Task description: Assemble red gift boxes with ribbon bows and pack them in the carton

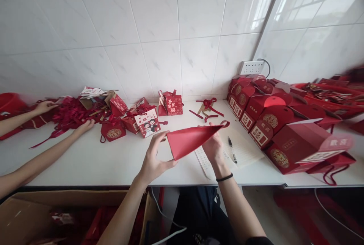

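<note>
My left hand (155,161) grasps the wide left end of the red carton (190,142) between thumb and fingers; my right hand (214,147) supports its narrower right end, fingertips hidden. Neither hand is nearer: it spans both, long axis left to right, over the white table (99,165).

Plain red wedge-shaped paper box (190,141), held up.
Its broad, smooth side faces the viewer; it tilts, narrowing toward upper right, where a red loop (225,124) shows.
</note>
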Tool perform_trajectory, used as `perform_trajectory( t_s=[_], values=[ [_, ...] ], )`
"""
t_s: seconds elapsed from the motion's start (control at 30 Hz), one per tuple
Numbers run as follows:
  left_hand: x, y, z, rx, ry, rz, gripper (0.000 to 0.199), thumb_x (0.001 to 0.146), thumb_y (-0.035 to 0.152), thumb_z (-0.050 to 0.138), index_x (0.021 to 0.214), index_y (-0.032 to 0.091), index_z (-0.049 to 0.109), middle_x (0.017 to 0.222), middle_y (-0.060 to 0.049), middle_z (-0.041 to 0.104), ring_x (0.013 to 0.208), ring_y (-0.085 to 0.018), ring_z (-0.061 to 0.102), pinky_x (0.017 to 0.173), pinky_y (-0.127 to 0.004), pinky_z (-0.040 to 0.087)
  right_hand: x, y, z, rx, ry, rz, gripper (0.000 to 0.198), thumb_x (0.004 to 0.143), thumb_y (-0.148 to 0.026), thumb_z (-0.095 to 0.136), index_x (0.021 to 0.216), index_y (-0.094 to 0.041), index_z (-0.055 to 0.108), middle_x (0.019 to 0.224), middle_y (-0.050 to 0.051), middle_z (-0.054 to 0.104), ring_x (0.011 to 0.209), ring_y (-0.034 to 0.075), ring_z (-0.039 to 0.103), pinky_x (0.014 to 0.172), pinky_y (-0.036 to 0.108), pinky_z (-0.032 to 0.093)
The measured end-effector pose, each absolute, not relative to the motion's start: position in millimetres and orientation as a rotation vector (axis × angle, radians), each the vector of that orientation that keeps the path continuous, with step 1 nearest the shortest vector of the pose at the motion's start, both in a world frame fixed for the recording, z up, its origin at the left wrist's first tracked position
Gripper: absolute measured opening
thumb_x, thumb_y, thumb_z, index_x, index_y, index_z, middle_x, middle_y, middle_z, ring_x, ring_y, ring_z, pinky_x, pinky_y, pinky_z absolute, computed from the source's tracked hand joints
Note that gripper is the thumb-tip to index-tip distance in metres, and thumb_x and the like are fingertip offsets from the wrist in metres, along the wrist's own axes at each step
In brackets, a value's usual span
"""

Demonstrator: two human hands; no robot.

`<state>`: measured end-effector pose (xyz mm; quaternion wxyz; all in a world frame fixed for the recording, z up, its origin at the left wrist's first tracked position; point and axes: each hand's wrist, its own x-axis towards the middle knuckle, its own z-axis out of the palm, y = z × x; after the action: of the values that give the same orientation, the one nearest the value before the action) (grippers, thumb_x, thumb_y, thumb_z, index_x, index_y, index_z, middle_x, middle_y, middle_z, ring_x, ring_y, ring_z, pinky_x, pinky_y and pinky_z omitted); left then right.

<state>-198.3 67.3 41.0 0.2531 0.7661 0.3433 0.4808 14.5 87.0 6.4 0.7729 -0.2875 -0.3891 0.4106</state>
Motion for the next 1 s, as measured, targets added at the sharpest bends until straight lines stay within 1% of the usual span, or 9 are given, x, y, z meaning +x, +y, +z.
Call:
perform_trajectory(
  t_s=[0.17, 0.37, 0.5, 0.6, 0.67, 0.77, 0.87, 0.93, 1.0],
  values=[
    [-189, 47, 75, 2.442, 0.768, 1.465, 0.071, 0.068, 0.021, 0.069, 0.133, 0.026, 0.04, 0.121, -0.01, 0.05, 0.114, -0.026, 0.049, 0.096, -0.04, 0.046, 17, 75, 20, -0.526, -0.791, 1.007, 0.028, 0.073, -0.042, 0.057, 0.091, -0.022, 0.049, 0.093, 0.009, 0.061, 0.089, 0.029, 0.061, 0.075, 0.043, 0.049],
    [-188, 44, 79, 2.483, 0.711, 1.53, 0.071, 0.069, 0.023, 0.069, 0.133, 0.025, 0.038, 0.119, -0.011, 0.048, 0.113, -0.028, 0.048, 0.094, -0.042, 0.046, 14, 72, 36, -0.448, -0.679, 1.093, 0.029, 0.069, -0.043, 0.066, 0.083, -0.024, 0.049, 0.088, 0.003, 0.062, 0.086, 0.024, 0.06, 0.075, 0.036, 0.05],
    [-189, 42, 76, 2.222, 0.857, 1.427, 0.079, 0.066, 0.023, 0.072, 0.133, 0.028, 0.032, 0.124, -0.011, 0.042, 0.113, -0.026, 0.047, 0.094, -0.04, 0.044, 18, 74, 41, -0.529, -0.71, 0.984, 0.033, 0.068, -0.047, 0.069, 0.08, -0.022, 0.05, 0.075, 0.0, 0.059, 0.068, 0.018, 0.056, 0.063, 0.029, 0.047],
    [-188, 40, 78, 1.924, 0.978, 1.244, 0.086, 0.067, 0.026, 0.071, 0.136, 0.031, 0.019, 0.126, -0.01, 0.038, 0.107, -0.022, 0.05, 0.093, -0.038, 0.044, 25, 76, 50, -0.724, -0.758, 0.846, 0.039, 0.07, -0.048, 0.07, 0.067, -0.019, 0.045, 0.06, -0.004, 0.048, 0.051, 0.01, 0.043, 0.048, 0.02, 0.037],
    [-186, 40, 80, 1.7, 1.017, 1.127, 0.086, 0.067, 0.029, 0.07, 0.136, 0.031, 0.019, 0.123, -0.009, 0.04, 0.104, -0.021, 0.052, 0.091, -0.036, 0.045, 30, 77, 59, -0.89, -0.828, 0.793, 0.041, 0.071, -0.048, 0.07, 0.063, -0.018, 0.043, 0.055, -0.005, 0.043, 0.047, 0.008, 0.038, 0.044, 0.018, 0.031],
    [-180, 43, 83, 1.276, 0.946, 0.953, 0.078, 0.067, 0.032, 0.07, 0.132, 0.027, 0.028, 0.115, -0.008, 0.048, 0.098, -0.021, 0.056, 0.083, -0.035, 0.048, 40, 83, 75, -1.038, -0.973, 0.858, 0.044, 0.076, -0.057, 0.061, 0.065, -0.017, 0.047, 0.056, -0.003, 0.046, 0.048, 0.01, 0.043, 0.043, 0.019, 0.032],
    [-169, 44, 85, 0.815, 0.71, 0.753, 0.057, 0.068, 0.035, 0.065, 0.118, 0.017, 0.045, 0.106, -0.01, 0.057, 0.088, -0.021, 0.059, 0.072, -0.032, 0.051, 57, 89, 81, -1.114, -1.111, 1.008, 0.06, 0.081, -0.072, 0.038, 0.074, -0.015, 0.055, 0.066, 0.005, 0.056, 0.057, 0.016, 0.055, 0.045, 0.023, 0.041],
    [-161, 42, 87, 0.534, 0.602, 0.68, 0.043, 0.072, 0.038, 0.06, 0.106, 0.013, 0.052, 0.098, -0.01, 0.06, 0.081, -0.019, 0.06, 0.068, -0.03, 0.052, 74, 89, 76, -1.335, -1.206, 0.904, 0.062, 0.086, -0.069, 0.027, 0.083, -0.015, 0.058, 0.078, 0.009, 0.061, 0.068, 0.02, 0.06, 0.049, 0.025, 0.045],
    [-153, 37, 90, 0.342, 0.551, 0.707, 0.036, 0.077, 0.038, 0.054, 0.103, 0.012, 0.054, 0.094, -0.009, 0.061, 0.079, -0.018, 0.06, 0.072, -0.03, 0.053, 95, 84, 62, -1.748, -1.299, 0.619, 0.05, 0.091, -0.056, 0.031, 0.091, -0.014, 0.059, 0.088, 0.011, 0.063, 0.079, 0.021, 0.061, 0.058, 0.027, 0.048]
  ],
)
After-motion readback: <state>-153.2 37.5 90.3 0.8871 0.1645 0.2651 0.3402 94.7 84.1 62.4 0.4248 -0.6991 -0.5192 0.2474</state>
